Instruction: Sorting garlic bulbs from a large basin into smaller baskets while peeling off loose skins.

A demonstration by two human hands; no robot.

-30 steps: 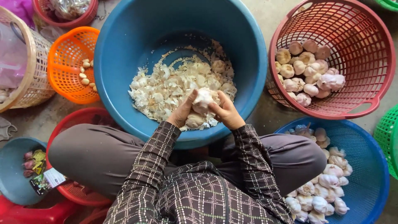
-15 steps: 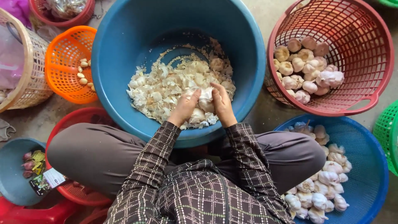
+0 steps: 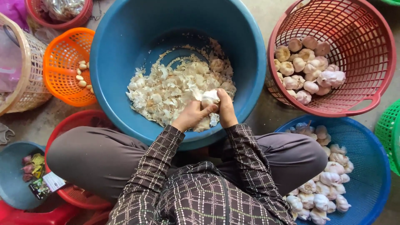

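Hands at centre frame over a large blue basin (image 3: pixel 125 62): left hand (image 3: pixel 192 116) and right hand (image 3: pixel 226 110) pressed together, both clasping one white garlic bulb (image 3: pixel 209 97) just above a heap of papery garlic skins (image 3: pixel 171 89) in the basin's bottom. Upper right — red mesh basket (image 3: pixel 375 50) with whole bulbs; lower right — blue mesh basket (image 3: pixel 371 175) with more bulbs. Left of frame, orange basket (image 3: pixel 62 62) holding a few peeled cloves (image 3: pixel 81 75)
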